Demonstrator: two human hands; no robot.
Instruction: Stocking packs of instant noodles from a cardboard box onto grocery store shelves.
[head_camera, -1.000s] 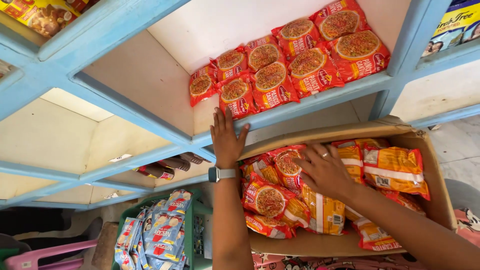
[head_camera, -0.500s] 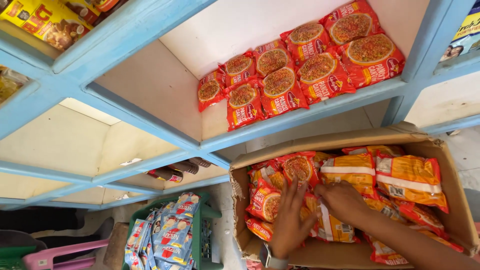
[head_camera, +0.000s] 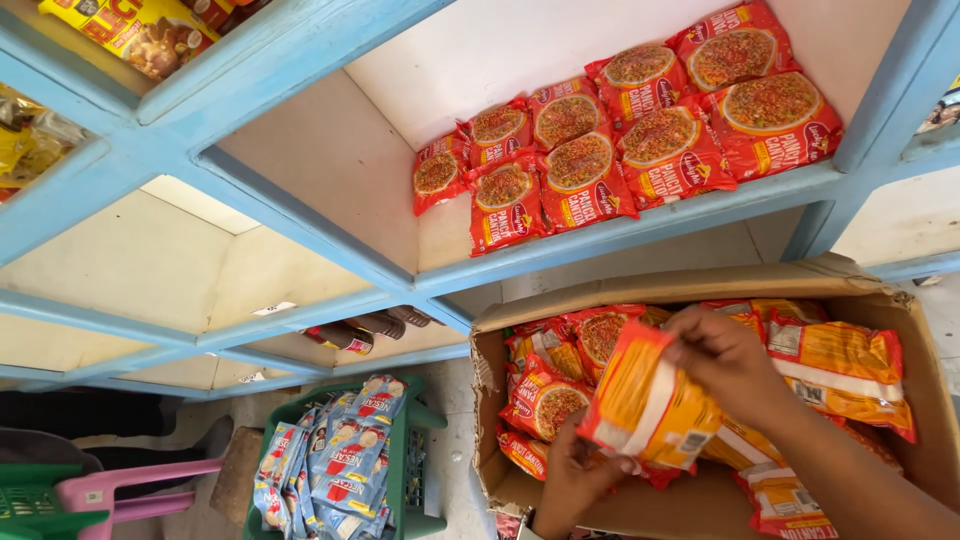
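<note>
Both my hands hold an orange noodle packet (head_camera: 648, 400) over an open cardboard box (head_camera: 700, 285). My left hand (head_camera: 575, 478) grips its lower edge from below. Fingers of my right hand (head_camera: 725, 362) pinch its upper right side. The box holds several more red and orange noodle packets (head_camera: 548, 395). On the blue shelf (head_camera: 640, 225) above the box lie two rows of red noodle packets (head_camera: 620, 140), several in each row.
A green crate (head_camera: 425, 470) of blue sachet strips (head_camera: 335, 450) stands on the floor at lower left. A pink plastic chair (head_camera: 130, 485) is beside it. Dark bottles (head_camera: 355, 330) lie on a lower shelf. Yellow packages (head_camera: 140, 30) fill the top-left shelf.
My left hand came down from the shelf edge into the box. Both hands then lifted one orange packet up out of the box.
</note>
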